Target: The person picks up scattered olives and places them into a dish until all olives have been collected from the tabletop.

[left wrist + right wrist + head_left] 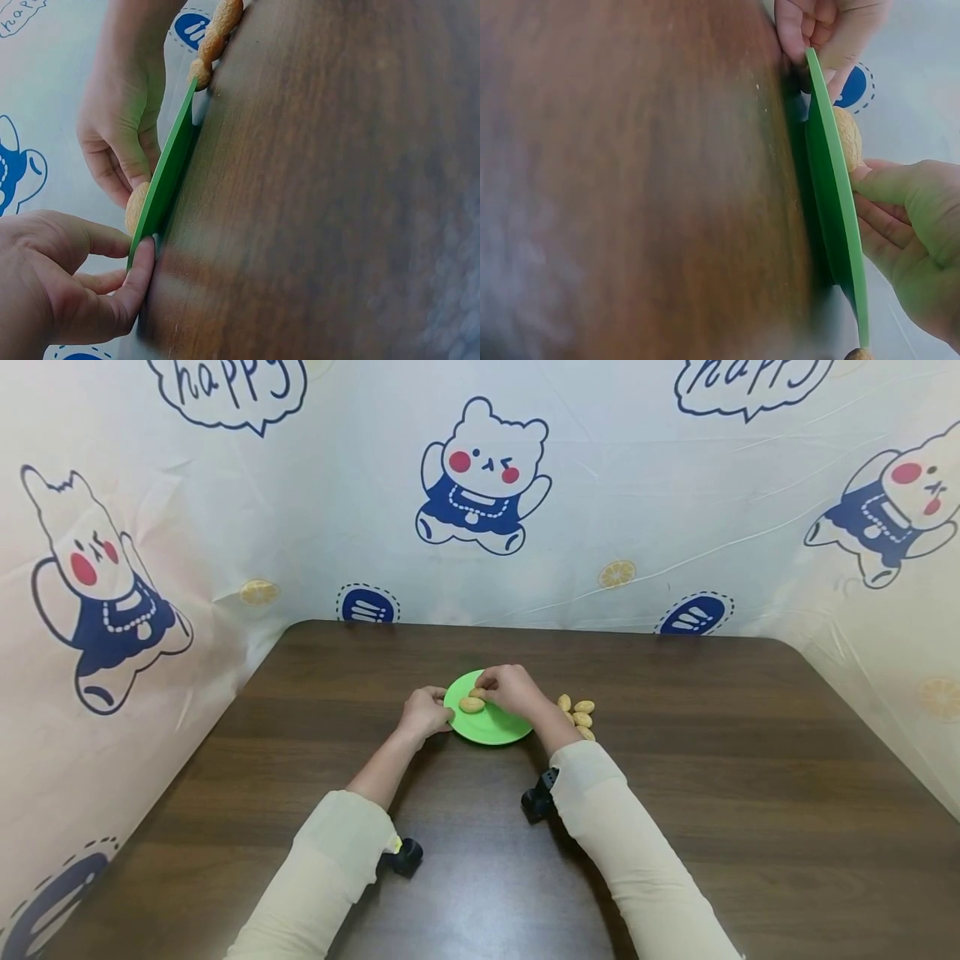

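Note:
A round green plate (491, 732) lies on the brown table. My left hand (425, 713) grips the plate's left rim; in the left wrist view, the thumb and fingers of that hand (67, 277) pinch the edge from above and below. One unshelled peanut (472, 704) rests on the plate near its left side. Just behind it, my right hand (512, 687) pinches a second peanut (477, 693) low over the plate, its fingertips partly covering it. In the right wrist view a peanut (847, 139) shows against the plate, beside the right thumb.
Several more peanuts (583, 719) lie in a loose group on the table (720, 777) to the right of the plate, partly behind my right forearm. A pale printed curtain (600, 485) with cartoon bears surrounds the far edge and sides of the table.

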`<act>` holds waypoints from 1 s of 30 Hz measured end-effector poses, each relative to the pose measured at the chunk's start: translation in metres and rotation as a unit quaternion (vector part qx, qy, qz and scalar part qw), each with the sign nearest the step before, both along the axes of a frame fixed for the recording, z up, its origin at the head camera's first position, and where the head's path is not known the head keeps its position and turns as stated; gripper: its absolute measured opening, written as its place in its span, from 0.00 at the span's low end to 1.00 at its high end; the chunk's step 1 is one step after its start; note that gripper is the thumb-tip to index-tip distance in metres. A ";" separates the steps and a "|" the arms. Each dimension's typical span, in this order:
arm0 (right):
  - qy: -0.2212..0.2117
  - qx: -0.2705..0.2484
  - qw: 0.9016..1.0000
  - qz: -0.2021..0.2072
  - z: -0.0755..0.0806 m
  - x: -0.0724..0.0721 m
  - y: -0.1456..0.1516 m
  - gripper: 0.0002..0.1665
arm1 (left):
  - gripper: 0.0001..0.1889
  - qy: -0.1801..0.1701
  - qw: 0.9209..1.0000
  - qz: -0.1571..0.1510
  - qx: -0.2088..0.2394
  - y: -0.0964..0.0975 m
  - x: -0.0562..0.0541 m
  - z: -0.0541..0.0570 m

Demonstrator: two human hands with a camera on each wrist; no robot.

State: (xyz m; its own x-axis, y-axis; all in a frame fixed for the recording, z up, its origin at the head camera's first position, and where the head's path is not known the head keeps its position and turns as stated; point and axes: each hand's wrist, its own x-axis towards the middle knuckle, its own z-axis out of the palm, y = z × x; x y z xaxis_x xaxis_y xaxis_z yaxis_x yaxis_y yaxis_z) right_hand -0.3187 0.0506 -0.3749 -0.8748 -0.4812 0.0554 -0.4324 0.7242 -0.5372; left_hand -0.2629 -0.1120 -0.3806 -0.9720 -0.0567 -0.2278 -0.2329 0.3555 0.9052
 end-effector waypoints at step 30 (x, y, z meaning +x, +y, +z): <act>-0.032 -0.002 0.999 0.007 0.023 0.010 0.027 0.16 | 0.26 -0.015 1.000 0.011 -0.012 0.003 0.000 0.002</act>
State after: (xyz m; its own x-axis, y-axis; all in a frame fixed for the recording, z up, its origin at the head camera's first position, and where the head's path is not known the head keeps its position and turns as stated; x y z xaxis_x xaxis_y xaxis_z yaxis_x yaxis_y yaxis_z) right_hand -0.3086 0.0776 -0.3515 -0.8697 -0.4935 0.0019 -0.4073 0.7156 -0.5675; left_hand -0.2631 -0.1094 -0.3782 -0.9635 -0.0835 -0.2545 -0.2671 0.3708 0.8895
